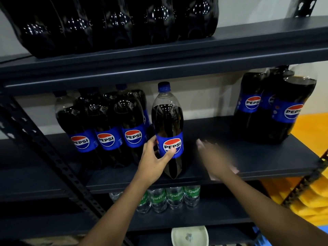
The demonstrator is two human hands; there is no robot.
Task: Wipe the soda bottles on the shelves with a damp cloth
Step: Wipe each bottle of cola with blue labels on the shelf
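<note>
Judging by how things lie, the step in hand is taken to be the readying of one bottle for wiping. A single tall clear-plastic cola bottle with a blue cap and blue Pepsi label [167, 121] is stood upright near the front edge of the dark grey metal middle shelf [266, 157], apart from the packs. It is clasped at the label by the left grip [154, 160], thumb across the front and fingers round the far side.

The right grip [216, 157] is blurred, low over the shelf just beside the bottle and not touching it. Its fingers look stretched toward the bottle. A pale pink cloth [235, 169] shows beneath the palm and wrist, but whether it is pinched or merely pressed cannot be told.

The next move probably calls for the cloth to be brought against the bottle's side and drawn round it while the bottle is held firm or turned.

Counted:
- One loose bottle is in hand.
- In the wrapped pack of cola bottles at the left [106, 125], three labels are seen in front, with more bottles behind that cannot be counted surely.
- In the wrapped pack at the right [266, 110], three labels are seen.
- On the top shelf [248, 43], only the bases of dark bottles [106, 23] are shown, roughly five.
- Below, four green-labelled clear Sprite bottles [174, 197] are visible, with others hidden by the arm.
</note>
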